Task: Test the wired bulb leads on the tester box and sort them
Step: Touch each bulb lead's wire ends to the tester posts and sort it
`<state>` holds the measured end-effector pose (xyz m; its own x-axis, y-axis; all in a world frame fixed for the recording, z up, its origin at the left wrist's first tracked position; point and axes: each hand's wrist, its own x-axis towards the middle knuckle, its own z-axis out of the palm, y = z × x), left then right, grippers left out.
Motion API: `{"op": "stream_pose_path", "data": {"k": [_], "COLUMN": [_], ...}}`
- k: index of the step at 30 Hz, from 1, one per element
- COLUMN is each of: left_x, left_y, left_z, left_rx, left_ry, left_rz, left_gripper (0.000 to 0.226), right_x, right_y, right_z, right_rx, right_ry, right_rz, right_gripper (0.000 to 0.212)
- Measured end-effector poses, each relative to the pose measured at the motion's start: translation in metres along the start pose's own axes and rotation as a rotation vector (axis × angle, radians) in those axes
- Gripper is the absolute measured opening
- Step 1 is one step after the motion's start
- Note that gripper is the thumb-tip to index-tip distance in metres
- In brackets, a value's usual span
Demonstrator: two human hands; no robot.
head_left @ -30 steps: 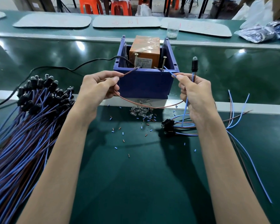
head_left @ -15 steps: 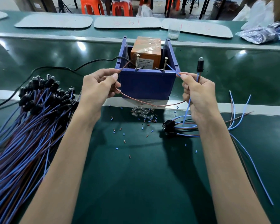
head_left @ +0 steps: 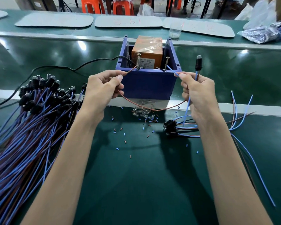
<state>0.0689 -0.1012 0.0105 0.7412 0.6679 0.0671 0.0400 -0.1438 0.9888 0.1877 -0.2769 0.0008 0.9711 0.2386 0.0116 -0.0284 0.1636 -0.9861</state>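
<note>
Green bench point(head_left: 136, 184), both forearms reaching forward over it. Outside the left hand point(head_left: 102, 88): large heap of wired bulb leads point(head_left: 28, 120), black sockets toward the far end, blue and brown wires fanned back toward the person. Black cable point(head_left: 58, 67) runs from beyond that heap into the blue tester box point(head_left: 148, 83), which stands just beyond and between the hands; orange block point(head_left: 147, 51) inside, two upright screws point(head_left: 138, 61) at its front rim. Between the hands, near the box foot: small clear bulbs point(head_left: 142, 112) and scattered blue and brown insulation bits point(head_left: 125, 133). Below the right hand point(head_left: 196, 96): small cluster of leads point(head_left: 170, 127), wires trailing off to the outer side. Left hand pinches the brown wire point(head_left: 152, 108), its tip at the left screw; the wire sags across to the right hand. Right hand pinches the blue wire point(head_left: 173, 71), tip at the right screw, and grips the lead's stem, black socket with bulb point(head_left: 198, 62) standing above the fingers. Bulb looks unlit; hard to be sure
</note>
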Motion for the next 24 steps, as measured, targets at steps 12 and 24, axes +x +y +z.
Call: {"op": "stream_pose_path", "data": {"k": [12, 24], "left_x": [-0.0018, -0.0018], "left_y": [0.0011, -0.0005], "left_z": [-0.0016, -0.0029], "left_rx": [-0.015, -0.034], "left_ry": [-0.038, -0.056], "left_rz": [0.003, 0.001], "left_gripper": [0.022, 0.023], "right_x": [-0.0013, -0.0015], "right_y": [-0.0018, -0.0019], "right_z": [-0.0027, -0.0031], "right_rx": [0.007, 0.009], "right_ry": [-0.029, -0.038], "right_rz": [0.003, 0.004], "right_gripper": [0.022, 0.019]}}
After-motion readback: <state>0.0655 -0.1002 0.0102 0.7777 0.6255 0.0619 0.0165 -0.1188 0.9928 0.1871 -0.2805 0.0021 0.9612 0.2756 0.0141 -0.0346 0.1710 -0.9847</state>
